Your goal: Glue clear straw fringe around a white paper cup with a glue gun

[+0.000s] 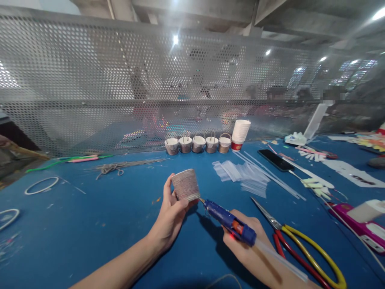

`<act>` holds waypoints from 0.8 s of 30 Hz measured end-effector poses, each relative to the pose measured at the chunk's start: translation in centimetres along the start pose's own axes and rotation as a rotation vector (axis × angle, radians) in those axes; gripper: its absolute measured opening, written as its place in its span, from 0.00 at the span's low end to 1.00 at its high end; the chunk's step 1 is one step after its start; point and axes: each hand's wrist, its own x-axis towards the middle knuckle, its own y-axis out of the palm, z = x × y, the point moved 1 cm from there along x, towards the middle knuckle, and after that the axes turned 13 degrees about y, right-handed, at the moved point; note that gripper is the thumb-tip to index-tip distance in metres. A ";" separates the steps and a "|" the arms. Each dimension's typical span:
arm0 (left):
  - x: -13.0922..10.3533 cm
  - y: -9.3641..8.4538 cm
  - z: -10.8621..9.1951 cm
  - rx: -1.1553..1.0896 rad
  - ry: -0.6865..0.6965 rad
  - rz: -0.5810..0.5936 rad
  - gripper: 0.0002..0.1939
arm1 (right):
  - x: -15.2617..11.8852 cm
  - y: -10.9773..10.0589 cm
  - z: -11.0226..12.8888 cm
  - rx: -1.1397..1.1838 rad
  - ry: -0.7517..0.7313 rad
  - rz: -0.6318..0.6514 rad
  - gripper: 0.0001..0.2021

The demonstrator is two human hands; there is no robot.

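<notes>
My left hand (172, 214) is closed around a small paper cup (185, 184) wrapped in greyish-pink cord, held tilted above the blue table. In my right hand (245, 237) is a blue hot glue gun (224, 214), its nozzle touching or very near the cup's lower right edge. A long clear glue stick (279, 261) sticks out of the gun's back end, over my right forearm. A small red light glows at the gun's handle. The fingertips of my left hand are partly hidden behind the cup.
Several cord-wrapped cups with handles (198, 144) line the perforated metal screen (105, 80), beside stacked paper cups (240, 134). Clear glue sticks (240, 174), a phone (276, 160) and red-yellow scissors (297, 245) lie right. Grey cords (120, 166) lie left; a pink power strip (357, 224) is far right.
</notes>
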 end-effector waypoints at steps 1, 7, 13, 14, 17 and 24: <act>0.0 0.0 0.0 0.006 0.010 0.000 0.44 | 0.0 -0.1 0.0 -0.002 0.003 0.001 0.07; 0.3 0.0 0.4 0.057 0.041 -0.006 0.50 | -0.2 0.3 -0.1 -0.006 -0.037 0.001 0.06; 0.2 0.0 0.5 0.060 0.030 -0.005 0.48 | -0.1 0.6 0.0 -0.018 -0.035 -0.002 0.06; 0.2 0.0 0.5 0.061 0.026 -0.004 0.48 | -0.1 0.5 0.1 -0.013 -0.021 0.003 0.06; 0.1 0.1 0.3 0.061 0.023 -0.004 0.48 | 0.0 0.2 0.0 0.004 0.027 0.017 0.06; 0.1 0.2 0.1 0.042 0.013 -0.034 0.46 | -0.2 0.4 -0.2 0.011 -0.001 0.011 0.06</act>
